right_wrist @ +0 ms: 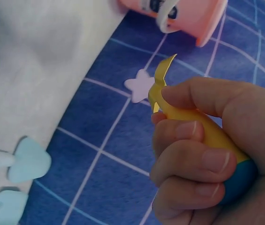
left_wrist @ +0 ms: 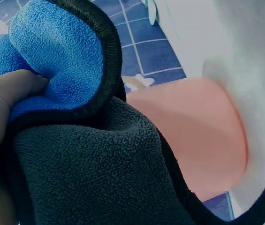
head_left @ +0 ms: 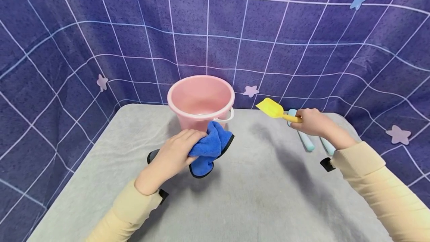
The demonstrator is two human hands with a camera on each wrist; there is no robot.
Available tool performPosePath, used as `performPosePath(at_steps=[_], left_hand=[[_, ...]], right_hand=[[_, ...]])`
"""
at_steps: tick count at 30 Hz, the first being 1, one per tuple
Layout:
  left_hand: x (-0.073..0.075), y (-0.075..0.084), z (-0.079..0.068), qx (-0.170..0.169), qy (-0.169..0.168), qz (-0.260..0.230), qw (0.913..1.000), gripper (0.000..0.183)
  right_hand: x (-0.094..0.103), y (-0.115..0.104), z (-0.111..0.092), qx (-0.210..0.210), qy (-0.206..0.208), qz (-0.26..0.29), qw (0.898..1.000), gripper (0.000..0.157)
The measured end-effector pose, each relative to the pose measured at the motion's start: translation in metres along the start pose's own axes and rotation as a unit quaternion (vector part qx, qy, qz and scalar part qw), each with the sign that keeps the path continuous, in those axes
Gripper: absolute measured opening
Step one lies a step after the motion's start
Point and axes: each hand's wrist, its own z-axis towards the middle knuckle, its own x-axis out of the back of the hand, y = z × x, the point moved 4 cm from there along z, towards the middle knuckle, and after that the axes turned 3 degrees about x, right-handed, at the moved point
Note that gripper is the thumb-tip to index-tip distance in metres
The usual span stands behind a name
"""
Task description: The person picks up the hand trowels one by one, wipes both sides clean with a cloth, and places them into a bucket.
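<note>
One blue-and-grey cloth (head_left: 209, 145) is held in the left hand (head_left: 176, 150), thumb and fingers gripping it. One yellow shovel (head_left: 272, 108) (its handle blue-ended) sits in the right hand (head_left: 314, 122), fingers wrapped round. One pink bucket (head_left: 193, 122) stands beyond the left grip; two pale-blue tools (head_left: 306, 142), perhaps shovels, lie under the right.

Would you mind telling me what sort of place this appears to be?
Possibly a makeshift filming corner rather than a lived-in room: blue fabric with a grid-and-star pattern hangs behind and beside a pale, cloth-covered table, on which a pink bucket stands.
</note>
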Motion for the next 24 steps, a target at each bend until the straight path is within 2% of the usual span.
performPosePath(at_steps=[14, 19, 24], left_hand=[[0.019, 0.003, 0.012, -0.015, 0.028, 0.009, 0.9995, 0.057], [0.027, 0.004, 0.018, -0.027, 0.043, 0.018, 0.9986, 0.056], [0.034, 0.006, 0.023, -0.030, 0.043, 0.023, 0.9984, 0.057]], right_hand=[[0.021, -0.033, -0.024, 0.028, 0.042, -0.004, 0.999, 0.022], [0.022, -0.044, -0.033, 0.044, 0.046, -0.004, 0.998, 0.018], [0.018, -0.058, -0.039, 0.079, 0.043, -0.015, 0.996, 0.016]])
